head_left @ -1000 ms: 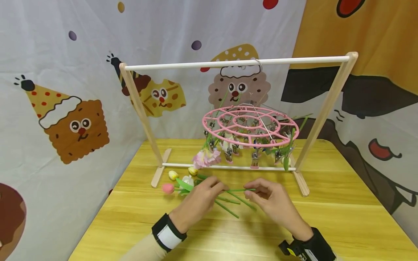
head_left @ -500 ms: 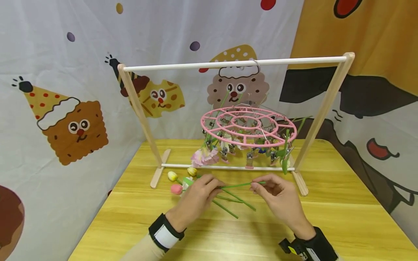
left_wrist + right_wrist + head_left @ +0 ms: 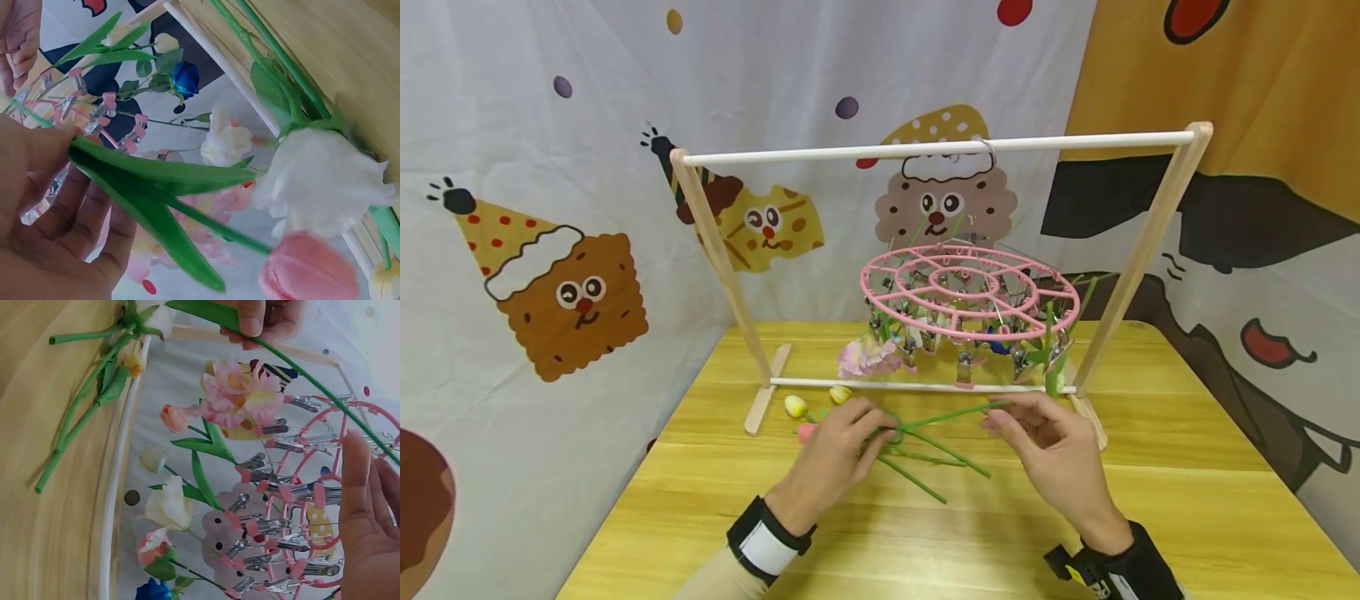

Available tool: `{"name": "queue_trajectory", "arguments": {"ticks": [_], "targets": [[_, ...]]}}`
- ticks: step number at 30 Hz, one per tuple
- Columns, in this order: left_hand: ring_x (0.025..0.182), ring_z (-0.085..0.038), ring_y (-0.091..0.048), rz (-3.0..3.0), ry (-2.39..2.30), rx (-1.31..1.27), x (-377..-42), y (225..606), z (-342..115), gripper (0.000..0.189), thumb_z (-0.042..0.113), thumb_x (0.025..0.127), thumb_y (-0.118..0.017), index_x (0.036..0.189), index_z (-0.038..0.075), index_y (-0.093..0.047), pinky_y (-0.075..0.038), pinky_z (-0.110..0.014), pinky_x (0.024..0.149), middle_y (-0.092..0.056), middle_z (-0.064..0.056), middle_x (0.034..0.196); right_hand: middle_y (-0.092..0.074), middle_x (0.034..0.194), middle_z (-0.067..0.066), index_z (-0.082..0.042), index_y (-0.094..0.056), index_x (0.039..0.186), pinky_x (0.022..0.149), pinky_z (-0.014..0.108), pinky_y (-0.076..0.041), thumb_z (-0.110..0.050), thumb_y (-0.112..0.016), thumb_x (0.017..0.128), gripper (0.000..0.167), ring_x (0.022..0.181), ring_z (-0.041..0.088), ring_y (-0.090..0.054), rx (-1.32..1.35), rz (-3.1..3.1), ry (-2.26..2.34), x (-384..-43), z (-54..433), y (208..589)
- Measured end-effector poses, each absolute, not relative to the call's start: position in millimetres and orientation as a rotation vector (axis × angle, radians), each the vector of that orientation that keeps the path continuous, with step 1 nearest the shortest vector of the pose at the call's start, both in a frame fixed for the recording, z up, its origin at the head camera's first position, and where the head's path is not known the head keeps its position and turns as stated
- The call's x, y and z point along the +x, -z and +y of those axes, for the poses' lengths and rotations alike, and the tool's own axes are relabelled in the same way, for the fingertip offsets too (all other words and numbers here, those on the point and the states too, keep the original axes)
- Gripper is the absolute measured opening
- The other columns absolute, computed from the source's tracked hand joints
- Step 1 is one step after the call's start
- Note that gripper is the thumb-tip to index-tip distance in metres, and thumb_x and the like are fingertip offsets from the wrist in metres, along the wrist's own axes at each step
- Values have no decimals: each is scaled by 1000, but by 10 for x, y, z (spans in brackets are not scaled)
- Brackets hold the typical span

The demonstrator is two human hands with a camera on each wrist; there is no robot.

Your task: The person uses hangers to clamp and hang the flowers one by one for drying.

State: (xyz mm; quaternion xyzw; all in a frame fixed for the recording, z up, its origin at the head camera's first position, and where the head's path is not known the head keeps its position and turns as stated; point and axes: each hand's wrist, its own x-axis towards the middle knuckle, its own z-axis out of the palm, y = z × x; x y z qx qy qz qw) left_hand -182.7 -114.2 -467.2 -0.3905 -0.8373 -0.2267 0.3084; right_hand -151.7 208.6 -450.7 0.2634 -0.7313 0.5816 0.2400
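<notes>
My left hand [image 3: 838, 446] pinches the green stem of a pink tulip [image 3: 309, 269] where its long leaves begin. The bloom tilts away from that hand and is mostly hidden behind it in the head view. At the stem's far end, my right hand [image 3: 1060, 454] holds it lightly between thumb and fingertips; in the right wrist view the stem [image 3: 306, 376] passes just by the thumb tip. Below, on the table, lie a white flower [image 3: 325, 181], yellow-and-white tulips [image 3: 795, 406] and several loose green stems [image 3: 913, 481], partly covered by the left hand.
A wooden stand with a white top bar [image 3: 850, 151] rises behind the hands. From it hangs a round pink clip hanger [image 3: 955, 321], its metal clips gripping several flowers, including a pink ruffled bloom [image 3: 867, 357] and a blue rose [image 3: 154, 590].
The right hand has moved right and slightly up and away, and the tulip stem's end has risen with it. My left hand has shifted left, covering more of the pink bloom.
</notes>
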Motion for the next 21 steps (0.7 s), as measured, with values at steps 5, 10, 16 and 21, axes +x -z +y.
{"name": "queue_trajectory", "arguments": {"ticks": [5, 10, 16, 21], "targets": [[90, -10, -71, -2199, 639, -999, -1799, 4668, -1184, 15, 6, 105, -87, 117, 11, -80, -59, -17, 75, -75, 0, 109, -84, 121, 8, 13, -74, 134, 92, 26, -70, 23, -58, 110, 30, 102, 14, -83, 779, -1818, -1583, -1514, 2062, 4461], [94, -12, -72, -2137, 718, -988, -1781, 4595, -1196, 17, 2, 105, -85, 120, 9, -79, -61, -20, 79, -74, -2, 112, -84, 119, -2, 14, -77, 130, 91, 19, -68, 25, -65, 105, 30, 100, 10, -82, 655, -1756, -1478, -1531, 2080, 4404], [92, -12, -72, -2105, 811, -980, -1765, 4515, -1168, 16, 0, 106, -83, 119, 6, -78, -64, -23, 77, -75, -3, 110, -83, 114, -4, 17, -78, 125, 90, 12, -65, 28, -70, 98, 30, 98, 4, -81, 538, -1692, -1435, -1568, 2110, 4382], [93, -14, -75, -2090, 851, -988, -1752, 4477, -1134, 14, 0, 105, -84, 116, 4, -78, -69, -29, 77, -75, -4, 108, -84, 116, -1, 15, -81, 124, 94, 13, -66, 29, -73, 96, 31, 101, 7, -82, 509, -1675, -1442, -1581, 2099, 4372]]}}
